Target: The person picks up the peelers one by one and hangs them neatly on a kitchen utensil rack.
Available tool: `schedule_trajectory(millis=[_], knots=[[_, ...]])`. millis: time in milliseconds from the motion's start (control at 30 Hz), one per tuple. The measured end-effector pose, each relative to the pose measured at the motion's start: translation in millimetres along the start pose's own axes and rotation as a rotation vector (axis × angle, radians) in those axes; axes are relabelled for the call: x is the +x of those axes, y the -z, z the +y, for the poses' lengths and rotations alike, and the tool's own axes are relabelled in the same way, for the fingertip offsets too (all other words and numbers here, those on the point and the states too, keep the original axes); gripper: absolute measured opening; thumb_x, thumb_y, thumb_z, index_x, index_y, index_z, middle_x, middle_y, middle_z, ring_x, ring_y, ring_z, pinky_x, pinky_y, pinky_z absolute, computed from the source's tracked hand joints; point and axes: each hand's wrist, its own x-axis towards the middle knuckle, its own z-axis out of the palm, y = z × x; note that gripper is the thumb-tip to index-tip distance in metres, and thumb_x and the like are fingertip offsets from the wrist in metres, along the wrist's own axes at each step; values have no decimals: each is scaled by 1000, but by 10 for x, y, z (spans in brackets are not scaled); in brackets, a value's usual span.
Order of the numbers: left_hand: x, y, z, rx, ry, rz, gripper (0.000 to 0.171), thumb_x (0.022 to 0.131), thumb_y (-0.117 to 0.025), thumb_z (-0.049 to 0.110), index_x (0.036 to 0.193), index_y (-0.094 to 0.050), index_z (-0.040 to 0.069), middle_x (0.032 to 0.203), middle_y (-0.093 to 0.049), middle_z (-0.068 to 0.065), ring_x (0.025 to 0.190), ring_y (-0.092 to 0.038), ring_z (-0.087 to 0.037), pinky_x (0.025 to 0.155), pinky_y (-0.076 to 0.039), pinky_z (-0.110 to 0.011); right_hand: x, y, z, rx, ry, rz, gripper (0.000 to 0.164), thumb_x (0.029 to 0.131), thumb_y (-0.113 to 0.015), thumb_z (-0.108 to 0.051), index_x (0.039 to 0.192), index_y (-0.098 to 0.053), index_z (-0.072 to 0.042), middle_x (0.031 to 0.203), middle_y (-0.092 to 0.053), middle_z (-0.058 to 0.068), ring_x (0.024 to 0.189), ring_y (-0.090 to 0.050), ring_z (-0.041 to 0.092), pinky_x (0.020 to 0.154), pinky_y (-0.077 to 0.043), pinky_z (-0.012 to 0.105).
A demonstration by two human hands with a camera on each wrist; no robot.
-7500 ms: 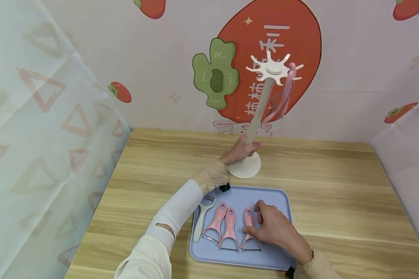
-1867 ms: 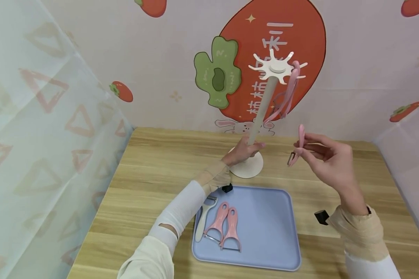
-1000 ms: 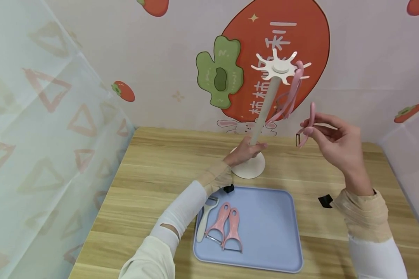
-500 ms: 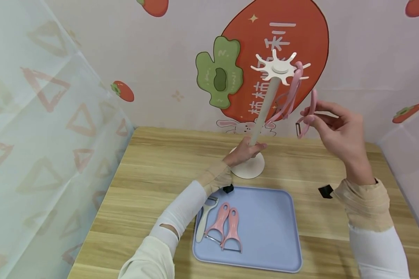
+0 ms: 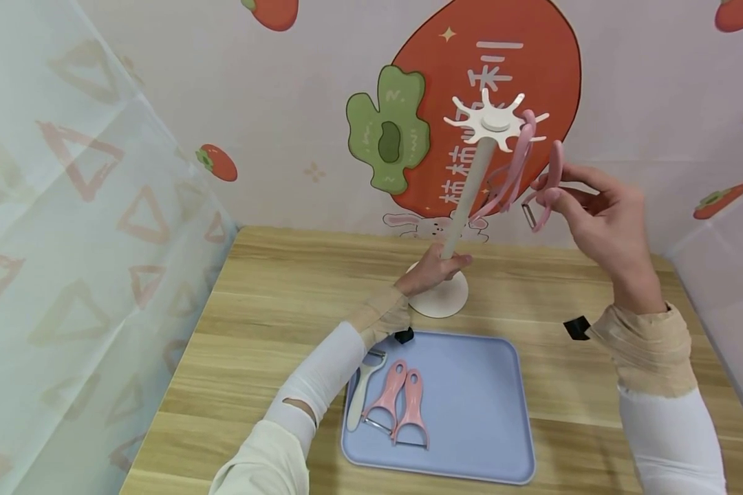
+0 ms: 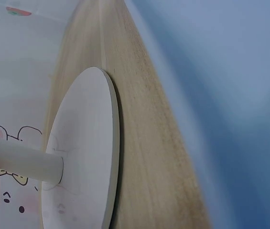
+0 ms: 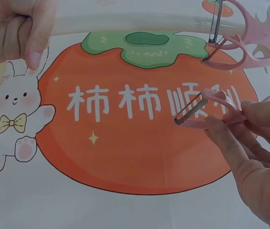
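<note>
My left hand [image 5: 428,269] grips the pole of a white rack [image 5: 468,196] low down, just above its round base [image 6: 84,157]. Several hooked arms fan out from the rack's top. Two pink peelers [image 7: 264,62] hang from an arm on its right side. My right hand [image 5: 609,223] pinches another pink peeler [image 5: 555,165] by the handle, between thumb and fingers. That peeler is held in the air right of the hanging ones, blade end down, its handle tip slightly below the hook level.
A blue tray [image 5: 477,412] lies on the wooden table [image 5: 272,302] in front of the rack. On its left side are two pink peelers [image 5: 413,402] and a whitish peeler [image 5: 360,399]. A patterned cloth wall [image 5: 285,103] stands behind.
My right hand has taken a pink peeler from the tray and raised it beside the rack's top, still rising slowly. My left hand has kept its grip on the pole.
</note>
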Motion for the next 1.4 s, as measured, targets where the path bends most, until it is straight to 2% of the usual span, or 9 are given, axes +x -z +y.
schedule_trajectory(millis=[67,100,200,300,600,733,967,1200,1400], knots=[[-3,1,-6,-2,-2,-1,16,103,-60,14,106,-55,0,53,-29,1,47,-21,-16,49,-18,-29,27,4,-6,55,-8,-3,34,89,-70,8,123,-72,8,96,-80,0,84,-77,8,67,-55,13],[-2,2,-11,0,0,0,14,103,-60,15,105,-56,2,53,-29,1,47,-21,-16,49,-18,-29,42,6,-8,79,-6,-6,34,89,-70,8,123,-72,8,95,-80,1,83,-77,9,67,-56,13],[2,2,-14,23,5,6,27,103,-61,16,82,-52,1,52,-29,1,47,-22,-15,49,-18,-28,84,18,-8,174,5,-25,35,89,-69,11,123,-71,10,96,-80,6,81,-78,11,68,-56,14],[4,0,-6,50,13,12,47,103,-61,16,62,-39,6,51,-30,2,47,-24,-14,49,-19,-28,118,31,-3,276,11,-50,37,88,-68,15,124,-69,13,99,-80,10,85,-78,14,74,-58,16],[1,16,10,69,38,22,50,102,-62,19,59,-38,10,51,-30,1,47,-24,-14,49,-19,-28,189,55,-9,361,-45,-76,39,87,-69,15,126,-67,15,100,-79,17,82,-78,20,80,-59,20],[-2,23,14,58,39,26,50,102,-62,18,59,-37,10,51,-30,1,47,-23,-15,49,-18,-28,214,53,-42,382,-72,-55,38,88,-70,12,126,-66,16,96,-80,13,85,-79,17,81,-58,18],[9,7,1,33,18,15,46,103,-60,10,61,-40,9,51,-31,2,47,-24,-14,48,-19,-28,248,9,-89,366,28,-23,31,89,-67,13,120,-68,19,95,-79,18,83,-78,21,85,-59,25],[-5,6,9,46,-1,11,46,103,-61,15,63,-39,7,51,-31,2,47,-25,-14,48,-19,-29,302,-11,-94,412,37,-13,31,89,-67,15,118,-66,23,93,-78,20,83,-79,22,84,-59,25],[2,0,17,36,7,13,46,103,-61,13,63,-38,8,51,-31,2,47,-24,-14,48,-18,-29,378,-34,-98,376,49,12,29,88,-70,12,116,-69,20,92,-79,18,82,-78,21,82,-60,24]])
